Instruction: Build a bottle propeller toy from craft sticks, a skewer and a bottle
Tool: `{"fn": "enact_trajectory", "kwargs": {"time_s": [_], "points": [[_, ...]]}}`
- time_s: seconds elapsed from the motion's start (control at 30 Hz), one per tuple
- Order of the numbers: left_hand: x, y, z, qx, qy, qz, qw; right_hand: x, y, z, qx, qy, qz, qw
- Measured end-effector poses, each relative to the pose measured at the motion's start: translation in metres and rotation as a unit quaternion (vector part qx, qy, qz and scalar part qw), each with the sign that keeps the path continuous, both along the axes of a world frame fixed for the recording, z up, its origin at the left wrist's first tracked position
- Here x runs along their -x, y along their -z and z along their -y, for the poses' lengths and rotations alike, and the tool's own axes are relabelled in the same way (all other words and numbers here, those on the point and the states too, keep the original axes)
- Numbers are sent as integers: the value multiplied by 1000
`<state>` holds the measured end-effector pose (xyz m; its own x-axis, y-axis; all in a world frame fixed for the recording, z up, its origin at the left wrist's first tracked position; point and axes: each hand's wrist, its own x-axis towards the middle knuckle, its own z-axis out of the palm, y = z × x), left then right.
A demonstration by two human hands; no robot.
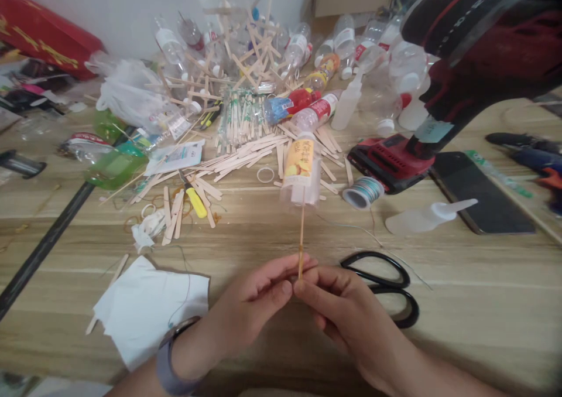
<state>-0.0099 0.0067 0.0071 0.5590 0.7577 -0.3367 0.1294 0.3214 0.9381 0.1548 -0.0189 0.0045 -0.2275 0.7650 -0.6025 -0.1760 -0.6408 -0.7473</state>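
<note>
My right hand (346, 309) pinches the lower end of a thin wooden stick (302, 227) between thumb and fingers. The fingers of my left hand (263, 297) close around the same end from the other side, its thumb tip near the right thumb. A brownish wrapping shows on the stick just above my fingertips. At its top, the stick overlaps a clear plastic bottle (298, 163) with a yellow label; I cannot tell whether it goes inside. Black-handled scissors (397, 288) lie beside my right hand, blades partly hidden. White paper sheets (149, 309) lie left of my left hand.
A red and black power drill (395, 157) stands at the right, near a phone (483, 192), a dropper bottle (425, 215) and a thread spool (363, 193). Flat wooden sticks (246, 154), a yellow-handled cutter (195, 201) and plastic bottles (345, 37) crowd the table's back.
</note>
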Motion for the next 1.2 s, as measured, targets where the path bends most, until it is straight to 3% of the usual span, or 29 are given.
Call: {"fn": "enact_trajectory", "kwargs": {"time_s": [0.13,0.23,0.37,0.5,0.63,0.73,0.87,0.93,1.0,1.1,1.2], "points": [[2,-2,1,-192,41,-170,966,-1,1,-1,-3,12,5,1000],[2,-4,2,-254,44,-203,945,0,1,-1,-10,20,5,1000],[3,-4,2,-199,11,-185,962,1,0,0,0,6,2,1000],[1,-5,-4,-109,-64,-69,990,3,-1,4,14,-14,-27,999],[-5,-8,-14,-176,-95,-78,977,3,0,8,16,-20,-37,999],[-6,-8,-16,-329,-78,-162,927,3,0,10,21,-21,-33,999],[-5,-6,-10,-548,-49,-235,801,3,0,10,16,-19,-44,999],[-4,-5,-6,-601,-28,-258,756,3,1,11,9,-17,-47,999],[-4,-5,-4,-620,-10,-272,736,3,2,11,1,-17,-47,999],[-6,-4,-4,-594,-2,-273,757,3,4,12,-5,-24,-41,999],[-9,-6,-7,-493,-23,-262,830,4,3,12,6,-24,-34,999]]}}
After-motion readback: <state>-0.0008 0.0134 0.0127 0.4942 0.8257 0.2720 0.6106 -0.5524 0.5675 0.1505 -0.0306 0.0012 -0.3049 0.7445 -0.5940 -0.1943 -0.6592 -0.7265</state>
